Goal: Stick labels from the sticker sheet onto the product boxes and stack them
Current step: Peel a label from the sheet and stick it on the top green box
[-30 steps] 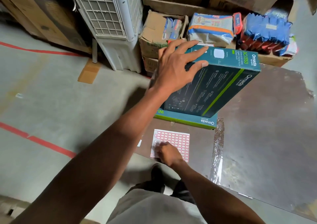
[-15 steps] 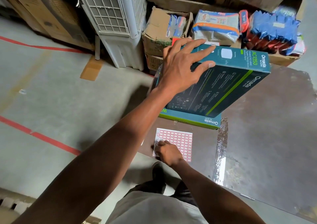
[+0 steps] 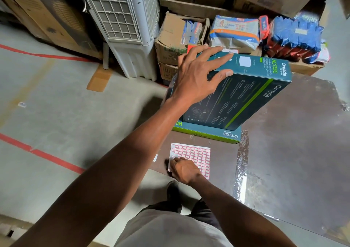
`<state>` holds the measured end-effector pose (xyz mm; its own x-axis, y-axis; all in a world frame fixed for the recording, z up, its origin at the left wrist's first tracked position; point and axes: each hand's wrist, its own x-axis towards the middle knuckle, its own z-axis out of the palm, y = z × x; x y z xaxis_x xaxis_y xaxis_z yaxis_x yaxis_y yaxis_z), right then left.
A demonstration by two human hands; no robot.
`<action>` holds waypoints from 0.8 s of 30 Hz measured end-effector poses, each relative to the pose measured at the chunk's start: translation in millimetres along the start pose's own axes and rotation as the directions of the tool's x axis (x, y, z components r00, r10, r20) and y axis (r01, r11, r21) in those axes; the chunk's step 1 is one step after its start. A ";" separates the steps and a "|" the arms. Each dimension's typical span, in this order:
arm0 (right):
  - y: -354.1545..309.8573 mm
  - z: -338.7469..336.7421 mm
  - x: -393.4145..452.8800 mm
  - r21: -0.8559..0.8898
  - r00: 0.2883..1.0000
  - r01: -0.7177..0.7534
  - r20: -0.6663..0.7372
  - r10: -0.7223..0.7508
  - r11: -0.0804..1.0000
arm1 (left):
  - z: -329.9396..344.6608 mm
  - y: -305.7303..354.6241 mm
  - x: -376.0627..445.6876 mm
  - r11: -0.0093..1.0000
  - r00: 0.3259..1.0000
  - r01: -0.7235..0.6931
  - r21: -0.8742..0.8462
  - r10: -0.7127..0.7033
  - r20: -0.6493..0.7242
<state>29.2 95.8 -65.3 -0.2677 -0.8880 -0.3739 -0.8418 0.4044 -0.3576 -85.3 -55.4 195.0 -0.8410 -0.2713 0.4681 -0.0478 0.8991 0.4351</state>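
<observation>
Sticker sheet (image 3: pixel 197 155) lies on the brown table (image 3: pixel 293 142), right hand (image 3: pixel 184 169) picking at its corner label, left hand (image 3: pixel 197 76) gripping the tilted upper box (image 3: pixel 244 95) over one flat box (image 3: pixel 212 133); two boxes counted, no stuck label visible, labelling and stacking apparently remain.

Glossy printed-card box (image 3: pixel 246 95), paper sticker sheet (image 3: pixel 195 155), seemingly smooth dark table (image 3: pixel 293 142).

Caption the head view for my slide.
Left hand tilts a teal Omada box while right hand picks at the sticker sheet.
</observation>
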 end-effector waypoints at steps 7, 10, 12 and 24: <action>-3.1 -14.0 -7.6 0.068 0.999 -0.010 0.034 0.008 0.998 | -2.5 1.3 0.5 1.000 0.999 0.003 0.010 -0.003 0.034; -3.1 -20.3 -16.1 0.150 0.999 -0.032 0.000 0.033 0.988 | -3.5 1.7 0.0 1.000 1.000 -0.005 0.000 0.005 0.019; -2.6 -33.6 -24.1 0.255 0.993 -0.039 -0.100 0.066 0.966 | -3.5 1.3 -1.0 1.000 1.000 -0.015 -0.004 0.015 0.019; 22.8 -249.5 -119.9 0.548 0.610 0.147 -0.706 0.360 0.823 | -3.5 1.7 0.6 1.000 1.000 -0.022 -0.002 0.022 0.018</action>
<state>-74.9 156.9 184.8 -0.7975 -0.5504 0.2469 -0.4757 0.3220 -0.8186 -84.0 -55.2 198.6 -0.8513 -0.2453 0.4638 -0.0284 0.9043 0.4260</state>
